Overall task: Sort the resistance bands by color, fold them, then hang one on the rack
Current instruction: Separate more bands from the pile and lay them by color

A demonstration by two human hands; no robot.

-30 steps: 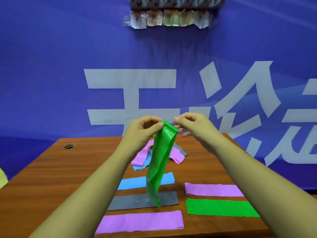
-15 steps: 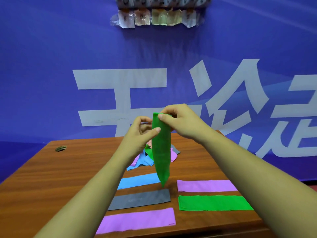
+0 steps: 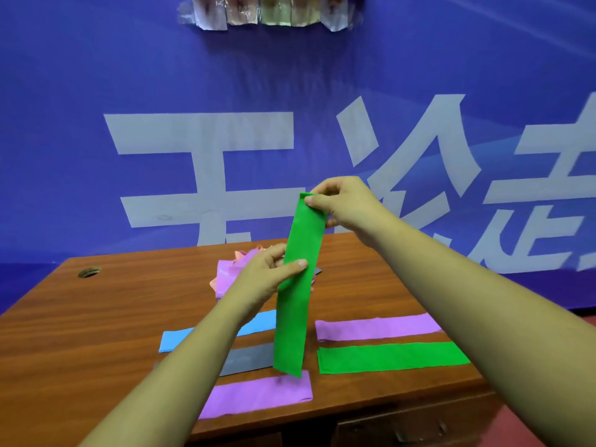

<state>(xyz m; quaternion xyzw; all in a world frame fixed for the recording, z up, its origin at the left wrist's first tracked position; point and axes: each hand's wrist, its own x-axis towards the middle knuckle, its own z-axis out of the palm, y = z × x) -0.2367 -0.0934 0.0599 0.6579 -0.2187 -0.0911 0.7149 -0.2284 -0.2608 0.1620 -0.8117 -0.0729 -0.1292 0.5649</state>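
Observation:
A green resistance band [image 3: 298, 298] hangs flat and upright above the wooden table [image 3: 96, 317]. My right hand [image 3: 342, 201] pinches its top end. My left hand [image 3: 267, 272] pinches the band's left edge about a third of the way down. On the table lie folded bands: a blue band [image 3: 180, 338], a grey band [image 3: 248, 359], a purple band [image 3: 258, 395], a second purple band [image 3: 377, 327] and a green band [image 3: 393, 356]. A loose pile of unsorted bands [image 3: 229, 269], purple and orange, sits behind my left hand.
A blue banner with large white characters [image 3: 206, 133] stands right behind the table. A row of shiny hooks or clips [image 3: 271, 12] is fixed high on it. A round cable hole [image 3: 88, 271] is at the table's far left.
My right hand rose with the band's top end. My left hand slid down its edge, and the band now hangs flat and straightened instead of twisted.

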